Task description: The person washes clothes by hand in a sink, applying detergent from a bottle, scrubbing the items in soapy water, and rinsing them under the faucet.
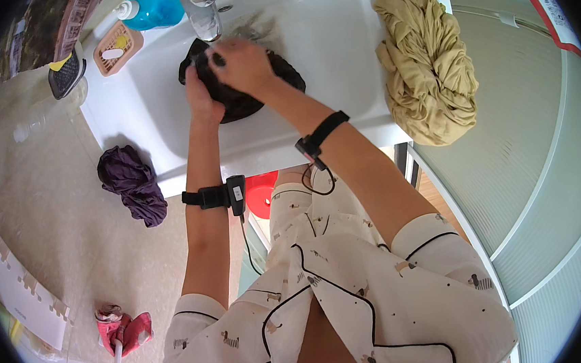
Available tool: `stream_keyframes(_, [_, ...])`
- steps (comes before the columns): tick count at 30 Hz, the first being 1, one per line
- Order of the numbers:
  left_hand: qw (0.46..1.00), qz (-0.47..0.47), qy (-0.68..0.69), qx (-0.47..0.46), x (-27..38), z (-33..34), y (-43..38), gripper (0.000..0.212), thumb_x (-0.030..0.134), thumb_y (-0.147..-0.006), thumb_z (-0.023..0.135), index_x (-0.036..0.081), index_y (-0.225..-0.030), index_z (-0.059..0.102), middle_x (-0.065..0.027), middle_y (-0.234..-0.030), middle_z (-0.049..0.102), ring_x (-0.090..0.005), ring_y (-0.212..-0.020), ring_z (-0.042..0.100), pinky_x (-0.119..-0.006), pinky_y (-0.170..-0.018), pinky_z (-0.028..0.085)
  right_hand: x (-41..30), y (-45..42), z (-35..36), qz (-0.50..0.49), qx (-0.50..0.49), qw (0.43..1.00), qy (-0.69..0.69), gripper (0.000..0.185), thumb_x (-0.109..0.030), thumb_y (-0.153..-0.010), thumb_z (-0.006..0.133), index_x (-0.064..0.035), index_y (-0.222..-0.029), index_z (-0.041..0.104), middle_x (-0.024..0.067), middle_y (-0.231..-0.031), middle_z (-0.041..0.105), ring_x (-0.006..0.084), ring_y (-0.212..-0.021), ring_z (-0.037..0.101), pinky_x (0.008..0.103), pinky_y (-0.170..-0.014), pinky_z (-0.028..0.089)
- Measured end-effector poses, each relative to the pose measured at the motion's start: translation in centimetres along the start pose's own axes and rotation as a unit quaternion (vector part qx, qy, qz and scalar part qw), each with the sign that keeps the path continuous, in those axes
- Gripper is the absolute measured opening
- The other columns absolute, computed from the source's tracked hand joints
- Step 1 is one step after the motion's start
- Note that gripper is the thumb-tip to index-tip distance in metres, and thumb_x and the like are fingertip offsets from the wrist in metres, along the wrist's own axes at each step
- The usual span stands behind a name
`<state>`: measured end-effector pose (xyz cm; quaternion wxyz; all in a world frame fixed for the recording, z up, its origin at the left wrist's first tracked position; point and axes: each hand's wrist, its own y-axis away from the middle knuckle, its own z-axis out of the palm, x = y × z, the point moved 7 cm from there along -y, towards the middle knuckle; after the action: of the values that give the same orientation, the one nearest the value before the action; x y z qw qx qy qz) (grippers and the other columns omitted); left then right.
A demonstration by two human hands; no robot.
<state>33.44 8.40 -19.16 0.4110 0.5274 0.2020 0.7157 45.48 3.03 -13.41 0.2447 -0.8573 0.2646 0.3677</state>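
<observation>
A dark, wet-looking cloth [235,101] lies bunched in the white washbasin [335,93], below the faucet [205,22]. My left hand [200,94] grips the cloth's left side, thumb on top. Across from it, my right hand [243,65] is closed on the upper part of the same cloth, close under the spout; some of its fingers are blurred. A patch of grey, cloudy water [258,28] shows in the basin behind the right hand. Both forearms wear black straps with small devices and cables.
A twisted khaki cloth [427,68] lies over the basin's right rim. On the left are a purple cloth [132,186], a soap dish [119,47], a blue pump bottle [154,9] and a brush [67,73]. A red-pink cloth item [123,330] rests on the counter. Ribbed glass panels [510,113] stand at right.
</observation>
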Motion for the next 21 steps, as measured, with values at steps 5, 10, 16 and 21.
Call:
stream_keyframes(5, [0.972,0.167,-0.163,0.008,6.9,0.7,1.6,0.045,0.022,-0.083,0.071,0.012,-0.125,0.055,-0.0132,-0.111,0.061,-0.0252,-0.107,0.057,-0.04,-0.094,0.047,3.4,1.5,-8.6,0.027,0.067,0.973,0.221,0.042,-0.024,-0.08,0.071,-0.0128,-0.119,0.061,0.0189,-0.127,0.051,0.0351,-0.118,0.047,0.0501,-0.096,0.037])
stream_keyframes(10, [0.555,0.316,-0.766,0.072,7.5,2.6,-2.6,0.064,0.037,-0.071,0.079,0.014,-0.126,0.055,-0.0188,-0.122,0.051,-0.0369,-0.115,0.049,-0.046,-0.095,0.044,11.8,2.8,-7.3,0.225,-0.105,0.966,0.07,0.058,-0.033,-0.079,0.069,-0.0118,-0.131,0.054,0.0207,-0.139,0.041,0.0365,-0.129,0.038,0.0514,-0.102,0.035])
stream_keyframes(16, [0.359,0.305,-0.881,0.029,1.6,4.7,-2.4,0.069,0.044,-0.075,0.073,0.012,-0.131,0.048,-0.0255,-0.111,0.055,-0.0386,-0.106,0.057,-0.05,-0.086,0.047,9.0,2.4,1.1,0.116,-0.262,0.932,0.223,0.045,-0.039,-0.084,0.063,-0.0084,-0.118,0.061,0.0178,-0.118,0.058,0.0363,-0.112,0.054,0.0476,-0.096,0.042])
stream_keyframes(21, [0.503,0.099,-0.854,0.085,5.0,-1.3,-2.6,0.064,0.05,-0.073,0.073,0.01,-0.119,0.055,-0.0197,-0.106,0.061,-0.0361,-0.096,0.063,-0.049,-0.078,0.051,11.1,1.6,-5.0,0.203,-0.097,0.973,0.06,0.024,-0.027,-0.09,0.06,-0.0035,-0.088,0.059,0.016,-0.092,0.06,0.0358,-0.089,0.059,0.0422,-0.075,0.048])
